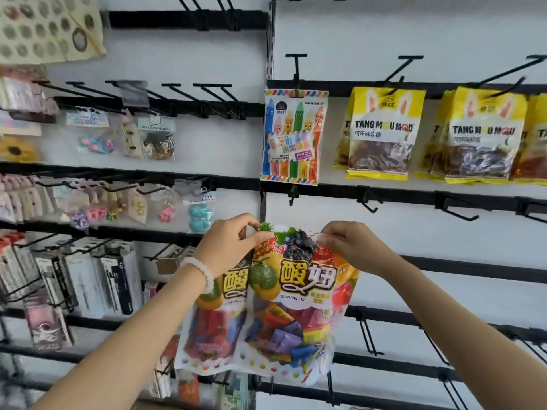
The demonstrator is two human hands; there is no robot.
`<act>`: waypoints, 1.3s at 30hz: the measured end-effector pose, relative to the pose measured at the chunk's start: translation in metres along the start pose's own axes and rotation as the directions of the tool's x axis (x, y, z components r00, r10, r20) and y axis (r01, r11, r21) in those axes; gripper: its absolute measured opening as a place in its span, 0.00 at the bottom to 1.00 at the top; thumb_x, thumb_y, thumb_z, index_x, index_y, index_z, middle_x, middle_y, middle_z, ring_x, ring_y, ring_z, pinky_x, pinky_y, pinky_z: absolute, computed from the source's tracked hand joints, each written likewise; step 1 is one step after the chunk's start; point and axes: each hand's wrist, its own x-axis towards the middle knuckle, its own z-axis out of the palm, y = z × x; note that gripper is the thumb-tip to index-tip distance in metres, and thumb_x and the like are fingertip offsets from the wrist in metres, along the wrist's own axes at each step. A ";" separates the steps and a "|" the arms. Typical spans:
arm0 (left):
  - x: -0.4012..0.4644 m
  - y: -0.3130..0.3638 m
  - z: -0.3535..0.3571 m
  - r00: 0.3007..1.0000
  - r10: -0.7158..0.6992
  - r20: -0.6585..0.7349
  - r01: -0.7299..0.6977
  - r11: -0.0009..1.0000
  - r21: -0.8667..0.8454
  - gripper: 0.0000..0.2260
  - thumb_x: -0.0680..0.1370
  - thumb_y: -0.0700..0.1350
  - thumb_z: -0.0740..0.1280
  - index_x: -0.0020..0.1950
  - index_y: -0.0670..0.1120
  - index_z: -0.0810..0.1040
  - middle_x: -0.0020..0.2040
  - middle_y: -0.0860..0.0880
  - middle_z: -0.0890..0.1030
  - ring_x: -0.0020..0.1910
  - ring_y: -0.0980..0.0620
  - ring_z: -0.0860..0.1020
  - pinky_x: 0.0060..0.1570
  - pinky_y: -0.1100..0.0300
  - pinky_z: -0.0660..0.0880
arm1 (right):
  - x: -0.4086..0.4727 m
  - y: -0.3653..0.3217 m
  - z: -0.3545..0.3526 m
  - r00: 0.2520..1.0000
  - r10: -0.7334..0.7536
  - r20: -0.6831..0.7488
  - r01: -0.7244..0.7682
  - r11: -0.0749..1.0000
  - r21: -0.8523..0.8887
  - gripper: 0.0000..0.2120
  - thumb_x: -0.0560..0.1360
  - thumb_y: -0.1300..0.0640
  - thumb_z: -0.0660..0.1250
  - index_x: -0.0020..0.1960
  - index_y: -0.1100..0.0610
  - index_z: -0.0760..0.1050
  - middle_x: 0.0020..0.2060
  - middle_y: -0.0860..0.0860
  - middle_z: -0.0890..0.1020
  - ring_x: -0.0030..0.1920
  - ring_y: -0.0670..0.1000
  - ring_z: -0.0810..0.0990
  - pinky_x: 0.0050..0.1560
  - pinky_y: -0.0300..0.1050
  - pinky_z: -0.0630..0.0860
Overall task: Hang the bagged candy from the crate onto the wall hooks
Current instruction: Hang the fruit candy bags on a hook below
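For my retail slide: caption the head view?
Both hands pinch colourful fruit-candy bags below an empty black wall hook.

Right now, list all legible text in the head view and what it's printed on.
"TANG MOU MOU", "可乐味软糖": yellow candy bags
"PENCIL": pencil candy bag
"酸妞", "SUANNIU": fruit candy bags, pinched by left hand and right hand
Other text on the bags and shelves: too blurred.

Two bare forearms enter from the lower edge, with no sleeves visible. The left hand [228,247] carries a bracelet [199,272] at the wrist: a single strand of round, pale white beads of uniform size, fitting closely. The right hand [352,244] and its wrist carry no visible item. No rings can be made out on the fingers shown.
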 end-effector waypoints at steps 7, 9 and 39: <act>0.030 -0.038 -0.007 0.948 -0.037 0.317 0.010 0.996 0.088 0.12 0.70 0.57 0.71 0.38 0.48 0.79 0.31 0.56 0.76 0.29 0.61 0.71 0.27 0.72 0.64 | 0.011 0.004 -0.004 0.998 0.021 -0.065 -0.029 0.992 -0.125 0.05 0.76 0.55 0.65 0.45 0.55 0.77 0.40 0.46 0.78 0.43 0.46 0.77 0.44 0.36 0.72; 0.036 -0.042 -0.005 0.929 -0.013 0.371 -0.015 0.997 0.072 0.11 0.72 0.55 0.69 0.37 0.48 0.78 0.32 0.56 0.75 0.30 0.62 0.71 0.28 0.73 0.66 | 0.010 0.006 -0.005 0.996 0.038 -0.075 -0.051 0.982 -0.179 0.06 0.76 0.55 0.65 0.46 0.57 0.78 0.42 0.49 0.79 0.45 0.50 0.77 0.48 0.43 0.74; 0.094 -0.017 0.037 0.998 0.017 0.060 -0.001 0.965 -0.261 0.06 0.67 0.47 0.75 0.38 0.46 0.83 0.34 0.56 0.72 0.33 0.61 0.71 0.36 0.72 0.67 | 0.060 0.027 0.011 0.983 -0.101 -0.153 0.047 0.945 -0.324 0.10 0.74 0.50 0.66 0.48 0.53 0.82 0.58 0.47 0.74 0.58 0.49 0.62 0.61 0.48 0.61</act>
